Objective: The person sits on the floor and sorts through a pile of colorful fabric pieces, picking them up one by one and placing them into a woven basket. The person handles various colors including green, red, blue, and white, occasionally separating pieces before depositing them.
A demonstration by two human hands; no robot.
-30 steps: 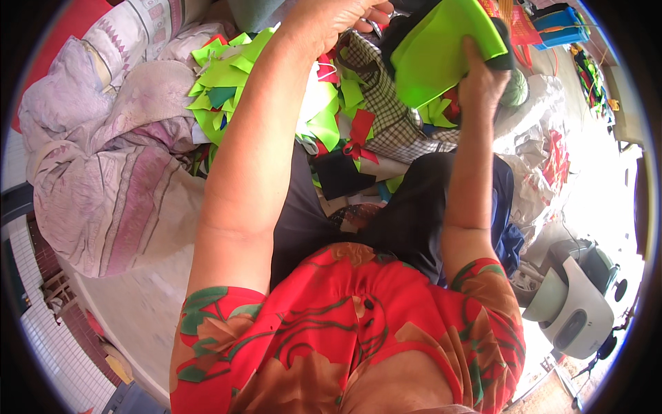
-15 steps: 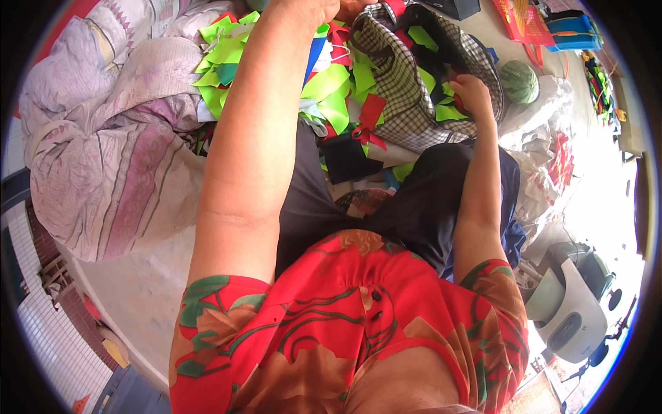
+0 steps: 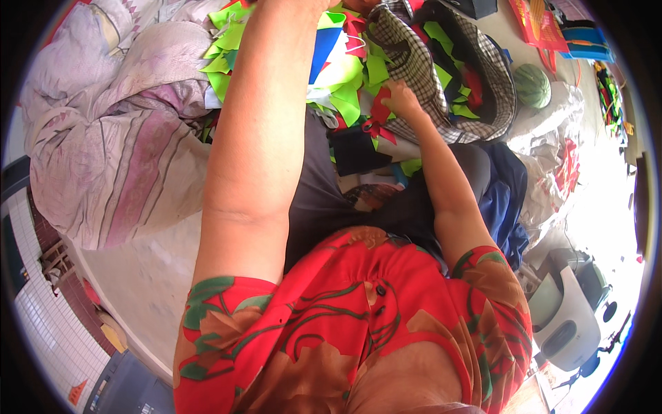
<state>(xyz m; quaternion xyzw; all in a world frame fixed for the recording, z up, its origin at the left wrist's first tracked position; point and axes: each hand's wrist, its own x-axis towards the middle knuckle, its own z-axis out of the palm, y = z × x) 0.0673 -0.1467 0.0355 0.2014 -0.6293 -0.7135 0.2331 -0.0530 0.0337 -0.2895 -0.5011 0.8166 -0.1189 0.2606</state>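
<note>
My left forearm stretches to the top edge, where my left hand (image 3: 318,5) is mostly cut off above the cloth pile. Its fingers and anything in them are hidden. My right hand (image 3: 405,101) is at the near left edge of a black-and-white checked cloth bag (image 3: 414,65), thumb and fingers apart. Right beside its thumb is a red cloth scrap (image 3: 380,109); whether they touch I cannot tell. The bag gapes, with green scraps (image 3: 463,109) and red ones inside. Left of it is a heap of lime-green scraps (image 3: 345,86) mixed with blue, red and white pieces.
A large pale sack with pink stripes (image 3: 131,172) lies at left. Right of the bag are a striped green melon (image 3: 532,86) and a crumpled white plastic bag (image 3: 552,138). A grey-and-white appliance (image 3: 569,317) stands at lower right. Black cloth (image 3: 358,150) lies before my lap.
My right hand has come out of the checked bag and moved left to the red scrap. My left arm has shifted slightly right in the picture, as the whole view has.
</note>
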